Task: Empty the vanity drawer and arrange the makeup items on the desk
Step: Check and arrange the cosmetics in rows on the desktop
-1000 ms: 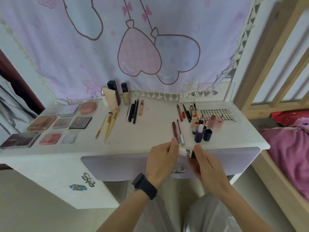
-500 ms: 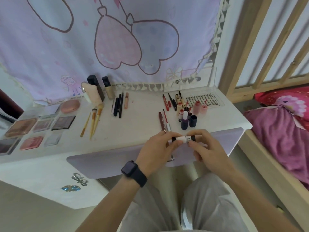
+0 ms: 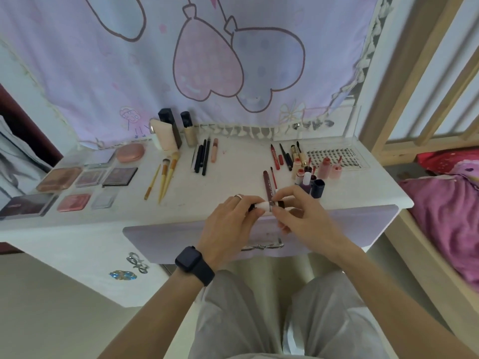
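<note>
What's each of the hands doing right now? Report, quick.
Left hand: holding the white tube by its left end.
Right hand: pinching the same tube's dark right end.

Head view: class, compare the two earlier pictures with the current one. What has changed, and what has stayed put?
The left hand and right hand have drawn closer together on the white tube, still pinching its ends, and carried it slightly forward from the drawer front to the edge of the desk. The palettes, brushes and lip products lie as before.
</note>
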Available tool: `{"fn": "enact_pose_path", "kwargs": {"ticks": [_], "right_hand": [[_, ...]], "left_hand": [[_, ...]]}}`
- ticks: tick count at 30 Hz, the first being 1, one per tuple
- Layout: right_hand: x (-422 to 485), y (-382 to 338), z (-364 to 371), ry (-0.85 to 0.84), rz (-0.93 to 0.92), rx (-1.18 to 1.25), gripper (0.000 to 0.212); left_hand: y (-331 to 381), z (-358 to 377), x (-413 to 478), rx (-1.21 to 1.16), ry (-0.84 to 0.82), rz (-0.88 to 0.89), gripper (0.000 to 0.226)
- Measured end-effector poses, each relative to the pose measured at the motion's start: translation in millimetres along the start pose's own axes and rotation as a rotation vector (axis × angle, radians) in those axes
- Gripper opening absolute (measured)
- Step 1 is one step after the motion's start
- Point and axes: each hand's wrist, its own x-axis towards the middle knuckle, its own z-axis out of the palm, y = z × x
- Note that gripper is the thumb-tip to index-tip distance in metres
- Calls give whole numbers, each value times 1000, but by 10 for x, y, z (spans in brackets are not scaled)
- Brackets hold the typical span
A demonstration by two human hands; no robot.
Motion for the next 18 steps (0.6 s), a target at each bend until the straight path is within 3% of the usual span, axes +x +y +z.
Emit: {"fn": "enact_pose_path", "kwargs": {"ticks": [3, 7, 9, 13, 18], "right_hand": [[-30, -15, -18, -22, 59, 65, 23], [-49, -78, -65, -65, 91, -93, 40], [-53, -71, -104, -59, 63, -120, 37], [-77, -63, -208, -58, -9, -60, 7], [-92, -128, -238, -66, 79, -38, 28]], "left_hand": [[-20, -21, -25, -22, 1, -23, 37], [29, 0, -27, -14, 3, 4, 35], [56, 12, -14, -17, -3, 23, 37], [94, 29, 14, -43, -40, 4, 34], [127, 42, 27, -74, -40, -12, 43]]}}
